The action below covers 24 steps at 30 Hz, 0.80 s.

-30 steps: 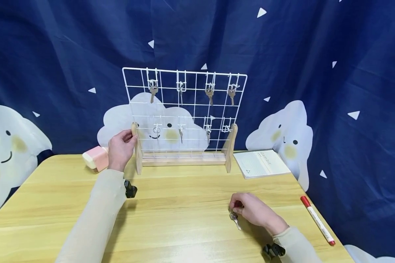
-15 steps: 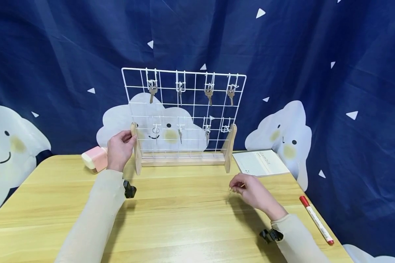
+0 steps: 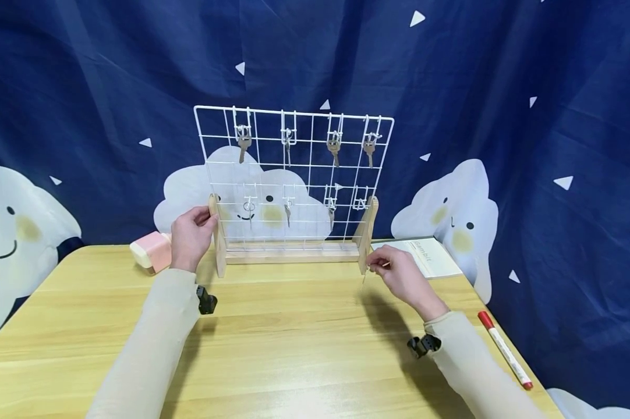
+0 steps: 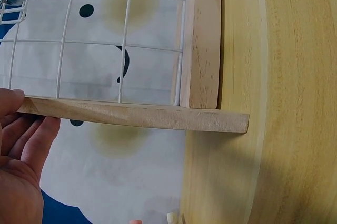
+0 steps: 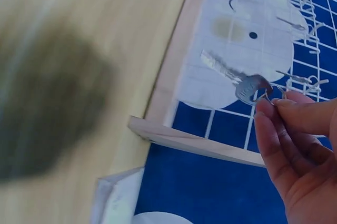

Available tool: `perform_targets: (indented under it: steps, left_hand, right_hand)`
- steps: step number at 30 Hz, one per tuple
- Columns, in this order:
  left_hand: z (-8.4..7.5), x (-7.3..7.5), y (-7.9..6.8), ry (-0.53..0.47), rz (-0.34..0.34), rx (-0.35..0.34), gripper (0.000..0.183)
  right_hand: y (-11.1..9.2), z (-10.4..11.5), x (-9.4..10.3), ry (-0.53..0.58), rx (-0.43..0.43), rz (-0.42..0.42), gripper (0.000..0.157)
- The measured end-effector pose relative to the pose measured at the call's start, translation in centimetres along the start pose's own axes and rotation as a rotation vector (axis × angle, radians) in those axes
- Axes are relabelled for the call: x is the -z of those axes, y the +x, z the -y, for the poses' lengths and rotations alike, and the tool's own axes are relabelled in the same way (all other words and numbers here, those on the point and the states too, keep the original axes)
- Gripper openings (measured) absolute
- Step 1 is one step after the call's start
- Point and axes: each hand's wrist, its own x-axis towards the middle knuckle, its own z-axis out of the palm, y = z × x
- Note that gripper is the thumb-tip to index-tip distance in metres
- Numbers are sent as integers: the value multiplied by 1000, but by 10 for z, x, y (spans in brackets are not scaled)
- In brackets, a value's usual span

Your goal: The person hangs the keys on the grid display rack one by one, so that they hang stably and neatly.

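A white wire grid rack with a wooden base (image 3: 294, 256) stands at the back of the table. Keys hang from several hooks in two rows, one being a key (image 3: 244, 146) at upper left. My left hand (image 3: 191, 238) pinches the rack's left wooden side post (image 4: 131, 115) between thumb and fingers. My right hand (image 3: 397, 272) is in the air by the foot of the right wooden post (image 3: 366, 238). Its thumb and fingertips pinch the ring of a silver key (image 5: 246, 88); the key's blade points away from the hand. In the head view this key looks small and thin.
A white notebook (image 3: 435, 259) lies behind my right hand, partly hidden by it. A red-capped marker (image 3: 505, 350) lies near the table's right edge. To the left of my left hand is a pink and cream block (image 3: 152, 253). A dark blue curtain (image 3: 315, 52) hangs behind.
My right hand has lifted the key off the table and carried it forward to the rack's right post. My left hand stays on the left post.
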Motion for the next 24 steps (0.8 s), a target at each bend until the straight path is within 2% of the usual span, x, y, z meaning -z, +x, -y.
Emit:
perform_targets:
  steps: [5, 11, 24]
  left_hand:
    - [0, 0, 0, -2, -1, -2, 30]
    - [1, 0, 1, -1, -9, -13, 29]
    - [3, 1, 0, -11, -4, -16, 31]
  right_hand:
    - [19, 3, 10, -14, 26, -48, 14]
    - [39, 8, 22, -7, 8, -75, 11]
    - [62, 11, 32, 49, -18, -145, 10]
